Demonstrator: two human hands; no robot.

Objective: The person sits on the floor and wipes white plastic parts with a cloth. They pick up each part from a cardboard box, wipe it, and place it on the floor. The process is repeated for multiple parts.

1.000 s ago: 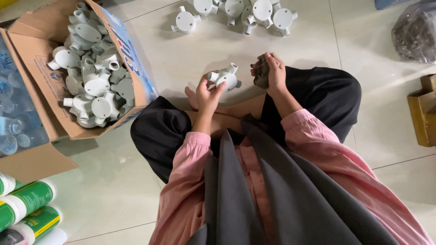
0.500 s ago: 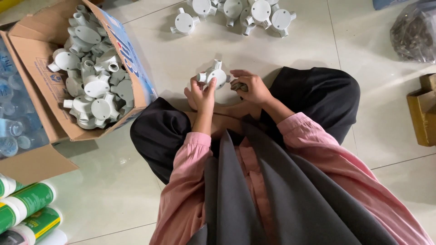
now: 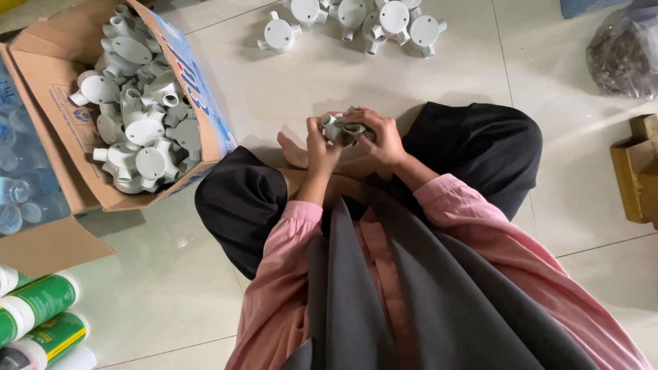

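Observation:
I sit cross-legged on a pale tiled floor. My left hand (image 3: 319, 146) and my right hand (image 3: 379, 137) meet above my crossed legs, both closed around one grey round plastic junction box (image 3: 339, 127) with short pipe stubs. The fingers of my right hand cover most of it, so only its left edge and one stub show. Whether the right hand also holds a small part is hidden.
An open cardboard box (image 3: 62, 175) at left is full of the same grey junction boxes (image 3: 137, 130). Several more stand on the floor (image 3: 370, 17) at the top. Green-labelled white bottles (image 3: 38, 318) lie lower left, a clear bag (image 3: 627, 55) upper right, a wooden piece (image 3: 637, 175) right.
My right hand came from the right side across to the left hand and closed over the junction box; the left hand turned the box slightly toward it.

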